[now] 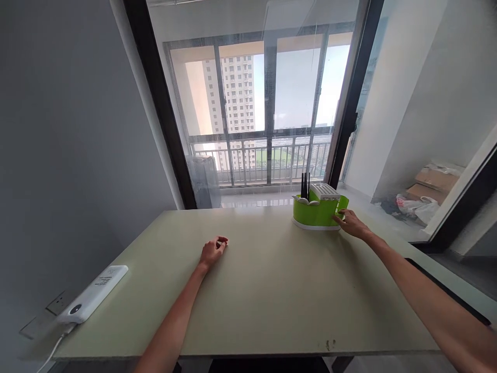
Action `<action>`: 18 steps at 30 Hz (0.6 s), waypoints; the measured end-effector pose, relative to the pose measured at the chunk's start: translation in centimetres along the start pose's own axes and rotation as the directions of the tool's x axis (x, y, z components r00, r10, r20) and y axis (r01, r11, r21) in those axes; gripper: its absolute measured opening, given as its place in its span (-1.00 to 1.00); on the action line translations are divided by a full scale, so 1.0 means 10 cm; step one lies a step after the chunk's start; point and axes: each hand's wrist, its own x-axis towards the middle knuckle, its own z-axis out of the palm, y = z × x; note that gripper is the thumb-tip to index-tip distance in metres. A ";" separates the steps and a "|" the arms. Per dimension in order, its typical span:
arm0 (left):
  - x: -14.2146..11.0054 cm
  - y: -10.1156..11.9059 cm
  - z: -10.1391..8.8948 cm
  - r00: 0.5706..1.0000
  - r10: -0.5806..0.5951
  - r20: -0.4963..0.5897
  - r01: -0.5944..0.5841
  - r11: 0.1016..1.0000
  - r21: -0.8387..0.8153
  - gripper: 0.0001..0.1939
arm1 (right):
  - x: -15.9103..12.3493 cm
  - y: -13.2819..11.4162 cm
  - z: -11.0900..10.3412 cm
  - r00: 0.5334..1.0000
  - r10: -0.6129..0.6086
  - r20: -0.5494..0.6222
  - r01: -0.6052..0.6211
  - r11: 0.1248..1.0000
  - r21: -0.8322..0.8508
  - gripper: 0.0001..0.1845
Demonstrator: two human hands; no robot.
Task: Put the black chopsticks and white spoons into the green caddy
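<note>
A green utensil holder with a white base stands near the far right of the table. Black chopsticks rise from its left part, beside white spoons. On top of it sits a white slotted block. My right hand is at the holder's right end, with thumb and fingers closed around its green edge. Some fingertips there are hard to make out. My left hand rests on the table left of the middle, loosely curled, a gap between thumb and fingers and nothing visible in it.
The pale table reaches toward a glass door. At the left edge lies a white power strip with a cable. A long black flat object lies along the right edge, partly behind my right arm. Cardboard boxes stand beyond the glass.
</note>
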 end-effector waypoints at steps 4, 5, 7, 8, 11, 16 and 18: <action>-0.01 0.04 -0.02 1.000 -0.002 0.006 0.002 1.000 0.006 -0.73 | -0.16 -0.08 -0.06 0.999 0.022 0.047 -0.024 0.999 0.040 -0.28; -0.01 0.04 -0.02 1.000 -0.002 0.007 0.002 1.000 0.007 -0.73 | -0.24 -0.13 -0.06 0.999 0.048 0.015 -0.049 0.998 0.049 -0.27; -0.01 0.05 -0.02 1.000 -0.002 0.005 0.002 1.000 0.010 -0.74 | -0.43 -0.25 -0.03 0.990 0.121 -0.074 -0.115 0.990 0.080 -0.28; -0.01 0.06 -0.02 1.000 -0.003 0.002 0.003 1.000 0.012 -0.74 | -0.53 -0.32 0.00 0.981 0.159 -0.113 -0.148 0.983 0.106 -0.31; -0.01 0.06 -0.02 1.000 -0.006 -0.004 0.006 1.000 0.018 -0.74 | -0.79 -0.63 0.16 0.985 0.149 -0.089 -0.131 0.975 0.179 -0.43; -0.02 0.08 -0.02 1.000 -0.009 -0.002 0.009 1.000 0.025 -0.73 | -1.09 -1.31 0.61 0.986 -0.083 0.143 0.027 0.935 0.353 -0.61; -0.03 0.08 -0.02 1.000 -0.009 0.003 0.009 1.000 0.025 -0.72 | -1.17 -1.56 0.77 0.966 -0.146 0.212 0.051 0.917 0.396 -0.65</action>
